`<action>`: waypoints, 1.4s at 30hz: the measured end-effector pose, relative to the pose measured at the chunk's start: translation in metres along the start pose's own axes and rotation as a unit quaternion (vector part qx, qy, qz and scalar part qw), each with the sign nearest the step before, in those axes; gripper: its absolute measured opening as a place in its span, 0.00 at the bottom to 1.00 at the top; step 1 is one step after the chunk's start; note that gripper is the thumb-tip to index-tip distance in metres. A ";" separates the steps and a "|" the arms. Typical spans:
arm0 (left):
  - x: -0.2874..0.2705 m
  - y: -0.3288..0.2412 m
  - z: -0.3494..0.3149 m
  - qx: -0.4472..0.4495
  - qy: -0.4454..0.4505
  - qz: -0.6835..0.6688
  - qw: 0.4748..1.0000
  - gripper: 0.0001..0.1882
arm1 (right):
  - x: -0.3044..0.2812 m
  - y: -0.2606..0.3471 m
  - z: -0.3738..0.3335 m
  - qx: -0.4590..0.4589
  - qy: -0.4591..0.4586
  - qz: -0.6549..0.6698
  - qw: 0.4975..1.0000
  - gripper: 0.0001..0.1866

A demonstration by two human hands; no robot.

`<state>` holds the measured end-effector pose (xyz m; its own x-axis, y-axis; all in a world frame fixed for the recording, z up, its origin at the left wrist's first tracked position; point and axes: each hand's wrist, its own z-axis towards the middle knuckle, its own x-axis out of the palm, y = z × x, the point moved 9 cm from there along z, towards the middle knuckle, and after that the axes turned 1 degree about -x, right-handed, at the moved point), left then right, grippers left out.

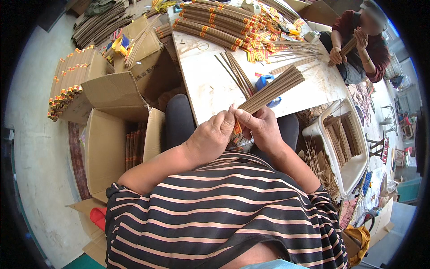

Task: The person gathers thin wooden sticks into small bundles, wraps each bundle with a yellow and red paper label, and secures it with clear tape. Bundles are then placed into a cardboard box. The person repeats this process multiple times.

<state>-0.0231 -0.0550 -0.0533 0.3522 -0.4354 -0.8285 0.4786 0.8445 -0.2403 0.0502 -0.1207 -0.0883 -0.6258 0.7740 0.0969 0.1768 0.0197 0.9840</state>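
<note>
Over the near edge of the white table (197, 89), I hold a bundle of brown incense sticks (280, 88), tilted with its far end up to the right. My right hand (265, 130) is closed round its lower part, thumb on top. The fingers of my left hand (211, 134) are pinched at the near end, touching it. Between the hands shows part of a red-orange paper label (237, 129); the rest is hidden by fingers. Just beyond the bundle sits a blue tape dispenser (264, 81), partly covered by it. Several loose sticks (236, 74) lie left of that.
Wrapped incense bundles (215, 24) and scattered labels (264, 45) cover the far table. Left stands an open carton (101, 148) with bundles inside; a labelled stack (71, 78) is beyond. Right is a white bin (354, 175) of sticks. A co-worker (358, 45) holds sticks at far right.
</note>
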 end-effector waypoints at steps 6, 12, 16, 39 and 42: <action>0.004 0.002 0.000 -0.002 0.007 0.038 0.999 0.27 | 0.000 0.006 0.005 -0.036 0.015 0.014 0.999 0.18; 0.003 0.008 -0.002 -0.020 -0.003 -0.004 1.000 0.28 | -0.002 -0.005 0.009 0.001 0.039 0.015 0.999 0.19; 0.001 0.012 -0.001 -0.077 0.027 -0.081 0.993 0.28 | 0.000 -0.004 0.008 0.011 0.072 -0.011 0.997 0.19; -0.011 0.009 -0.011 -0.292 0.137 -0.517 0.793 0.26 | 0.017 0.036 -0.011 -0.124 0.167 -0.147 0.967 0.20; -0.004 0.009 -0.013 -0.314 0.146 -0.573 0.743 0.22 | 0.019 0.039 -0.013 -0.093 0.176 -0.119 0.973 0.18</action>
<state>-0.0309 -0.0417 -0.0589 -0.2305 -0.9718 0.0499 -0.1717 -0.0099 -0.9851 0.0352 -0.1133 -0.0462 -0.8591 0.4963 -0.1247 -0.1253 0.0323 0.9916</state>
